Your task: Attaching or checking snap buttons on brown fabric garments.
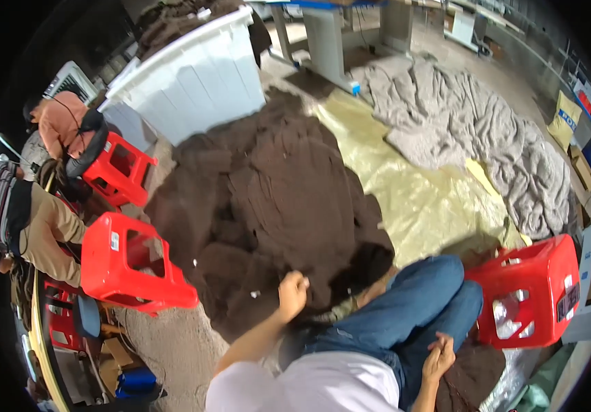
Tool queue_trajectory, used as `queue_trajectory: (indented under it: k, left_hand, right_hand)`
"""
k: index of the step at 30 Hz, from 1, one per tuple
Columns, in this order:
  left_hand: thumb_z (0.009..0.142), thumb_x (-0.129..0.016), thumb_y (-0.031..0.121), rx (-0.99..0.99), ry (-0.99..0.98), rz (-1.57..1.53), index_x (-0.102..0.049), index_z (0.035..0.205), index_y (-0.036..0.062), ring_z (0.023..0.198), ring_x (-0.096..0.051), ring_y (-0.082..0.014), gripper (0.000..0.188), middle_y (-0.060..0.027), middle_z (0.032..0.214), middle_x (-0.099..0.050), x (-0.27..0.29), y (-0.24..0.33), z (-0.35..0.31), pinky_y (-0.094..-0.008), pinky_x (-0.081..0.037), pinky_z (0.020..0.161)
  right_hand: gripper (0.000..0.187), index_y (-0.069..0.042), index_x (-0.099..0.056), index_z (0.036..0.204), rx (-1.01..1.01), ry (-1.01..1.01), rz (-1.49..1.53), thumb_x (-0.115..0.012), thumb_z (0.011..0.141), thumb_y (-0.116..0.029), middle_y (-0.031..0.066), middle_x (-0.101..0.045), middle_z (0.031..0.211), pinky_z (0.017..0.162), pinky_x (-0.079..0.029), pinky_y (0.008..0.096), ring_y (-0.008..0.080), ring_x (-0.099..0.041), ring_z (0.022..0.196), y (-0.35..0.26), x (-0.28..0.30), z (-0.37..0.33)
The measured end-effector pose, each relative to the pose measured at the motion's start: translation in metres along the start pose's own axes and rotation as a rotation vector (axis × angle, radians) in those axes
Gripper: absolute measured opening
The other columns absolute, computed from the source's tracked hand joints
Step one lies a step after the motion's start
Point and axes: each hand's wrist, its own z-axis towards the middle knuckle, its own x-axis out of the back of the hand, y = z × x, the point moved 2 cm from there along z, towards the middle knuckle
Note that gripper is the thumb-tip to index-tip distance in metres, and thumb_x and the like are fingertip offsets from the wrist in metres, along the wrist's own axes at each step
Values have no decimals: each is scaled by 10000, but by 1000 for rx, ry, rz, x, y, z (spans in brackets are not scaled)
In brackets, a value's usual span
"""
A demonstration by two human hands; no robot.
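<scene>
A big heap of dark brown cloth spreads on the floor in front of my knees. My left hand is over its near edge with the fingers curled closed; whether cloth is pinched in them is hidden. Beside my jeans-covered leg, my right hand is closed too, its fingers drawn together around something too small to name. More dark brown cloth lies below and to the right of that hand, with thin reddish threads showing near it. Small white bits dot the heap left of my left hand.
Red plastic stools stand at left and right. Behind the heap is a white bin piled with brown cloth. A yellowish plastic sheet and grey fleecy cloth cover the floor at right. Two people work at left.
</scene>
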Motion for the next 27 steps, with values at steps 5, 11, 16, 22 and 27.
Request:
queue_trajectory:
  k: [5,11,16,22,27]
  left_hand:
    - [803,-721,151,-14,-454,-119,-654,859,17,912,-595,-309,160,-134,948,-641,-8,-16,40,-358,-477,812]
    - [781,-720,193,-15,-535,130,-659,910,51,1024,-595,-335,201,-127,1073,-647,-12,-30,19,-423,-486,872]
    - [701,-799,153,22,-180,635,-460,1326,98,1334,-356,-382,713,-229,1457,-349,23,-42,13,-474,-329,1071]
    - [707,-776,186,-140,-415,833,-479,1374,187,1298,-408,-350,730,-181,1331,-491,38,-39,15,-542,-260,1110]
    - [738,-556,24,-114,-216,441,-635,1049,60,931,-640,-330,323,-171,899,-667,14,-49,36,-504,-411,980]
  right_hand:
    - [253,43,-595,928,31,43,-43,-450,1019,-144,92,-627,763,534,-412,253,112,-529,559,2,-3,-6]
    - [234,39,-609,949,55,74,-99,-465,1019,-132,76,-574,660,527,-418,241,111,-527,544,-1,-3,-9]
    - [249,37,-610,953,60,61,-119,-465,1026,-152,76,-572,667,528,-419,233,106,-526,552,0,-4,-10]
    - [243,39,-605,947,58,56,-169,-469,1026,-147,73,-574,666,530,-416,231,102,-518,556,-3,-4,-8]
    - [235,39,-614,961,26,55,-67,-463,1023,-129,78,-584,710,564,-426,233,110,-533,589,2,-7,-8]
